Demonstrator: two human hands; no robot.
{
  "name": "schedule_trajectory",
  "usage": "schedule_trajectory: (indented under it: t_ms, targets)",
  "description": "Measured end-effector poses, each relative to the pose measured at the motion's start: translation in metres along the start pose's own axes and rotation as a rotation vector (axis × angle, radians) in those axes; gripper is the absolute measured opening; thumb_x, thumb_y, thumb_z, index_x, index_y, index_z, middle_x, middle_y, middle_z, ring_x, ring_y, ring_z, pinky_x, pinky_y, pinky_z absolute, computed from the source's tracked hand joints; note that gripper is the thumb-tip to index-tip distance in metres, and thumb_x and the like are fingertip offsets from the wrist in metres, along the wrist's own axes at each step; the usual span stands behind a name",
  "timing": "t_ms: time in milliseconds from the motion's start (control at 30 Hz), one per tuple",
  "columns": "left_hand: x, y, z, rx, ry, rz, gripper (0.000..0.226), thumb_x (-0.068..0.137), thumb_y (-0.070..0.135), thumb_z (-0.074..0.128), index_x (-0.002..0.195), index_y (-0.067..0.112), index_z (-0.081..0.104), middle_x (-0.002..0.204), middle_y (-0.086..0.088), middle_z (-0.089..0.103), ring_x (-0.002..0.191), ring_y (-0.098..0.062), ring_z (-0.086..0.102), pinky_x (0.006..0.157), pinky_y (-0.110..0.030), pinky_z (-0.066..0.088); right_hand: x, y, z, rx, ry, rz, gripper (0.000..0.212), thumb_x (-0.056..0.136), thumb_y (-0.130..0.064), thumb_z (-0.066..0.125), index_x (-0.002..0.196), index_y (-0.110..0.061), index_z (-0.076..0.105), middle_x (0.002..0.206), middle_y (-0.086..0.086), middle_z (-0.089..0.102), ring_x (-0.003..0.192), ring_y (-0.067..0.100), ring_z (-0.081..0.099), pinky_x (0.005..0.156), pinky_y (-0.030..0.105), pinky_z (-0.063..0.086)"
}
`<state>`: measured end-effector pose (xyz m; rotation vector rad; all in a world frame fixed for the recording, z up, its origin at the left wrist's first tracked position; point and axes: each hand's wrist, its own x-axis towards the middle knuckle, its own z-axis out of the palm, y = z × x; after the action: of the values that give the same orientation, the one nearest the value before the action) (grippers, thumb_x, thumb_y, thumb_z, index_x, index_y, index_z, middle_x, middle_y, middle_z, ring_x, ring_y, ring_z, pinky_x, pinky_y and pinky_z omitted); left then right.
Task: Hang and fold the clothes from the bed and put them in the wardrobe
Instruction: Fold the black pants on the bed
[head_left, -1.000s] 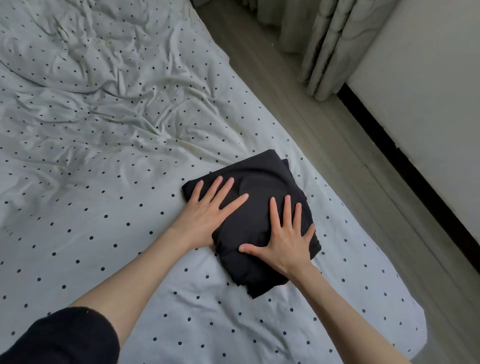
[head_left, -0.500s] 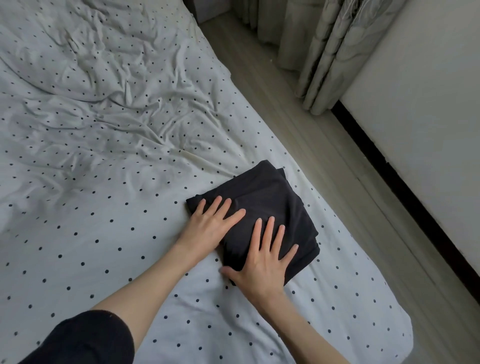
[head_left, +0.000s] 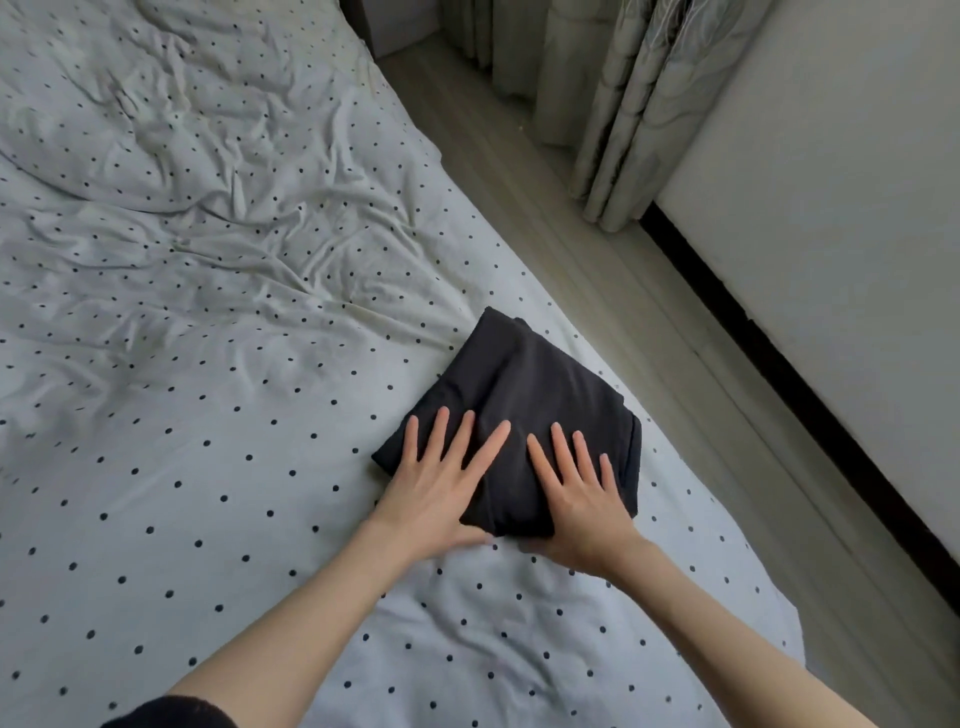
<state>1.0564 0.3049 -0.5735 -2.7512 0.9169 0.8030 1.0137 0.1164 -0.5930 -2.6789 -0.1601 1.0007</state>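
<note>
A black garment (head_left: 524, 384), folded into a compact packet, lies on the polka-dot bed sheet (head_left: 218, 467) close to the bed's right edge. My left hand (head_left: 441, 483) lies flat on the packet's near left part with its fingers straight and spread. My right hand (head_left: 576, 499) lies flat on the near right part, fingers straight too. Both thumbs sit at the packet's near edge, close together, and their tips are partly hidden by the cloth.
The wrinkled sheet covers the rest of the bed to the left and back. To the right runs a strip of pale wooden floor (head_left: 613, 270), with curtains (head_left: 623, 104) at the back and a white wall with a dark skirting (head_left: 810, 374).
Both hands have slid back to the packet's near edge and closer together. The camera view has shifted, so the garment sits lower in the frame.
</note>
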Motion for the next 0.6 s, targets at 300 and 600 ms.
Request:
schedule_trajectory:
  t_ms: [300, 600]
  targets:
    - [0.050, -0.019, -0.019, -0.340, -0.195, -0.121, 0.105, 0.074, 0.075, 0.049, 0.141, 0.042, -0.025, 0.150, 0.004, -0.036, 0.138, -0.024, -0.032, 0.110, -0.060, -0.007, 0.013, 0.025, 0.008, 0.238, 0.196, 0.044, 0.117, 0.059, -0.089, 0.043, 0.144, -0.037, -0.019, 0.148, -0.011, -0.033, 0.136, 0.010, -0.035, 0.112, 0.048, -0.014]
    - [0.068, -0.003, -0.017, -0.544, 0.078, -0.515, 0.081, 0.091, 0.057, 0.040, 0.150, 0.021, -0.002, 0.153, -0.014, 0.017, 0.137, -0.033, 0.025, 0.109, -0.048, 0.025, 0.013, 0.036, 0.013, 1.208, 0.533, 0.560, 0.063, 0.091, -0.032, 0.057, 0.146, -0.025, 0.028, 0.149, 0.000, 0.032, 0.135, 0.021, 0.033, 0.112, 0.040, 0.029]
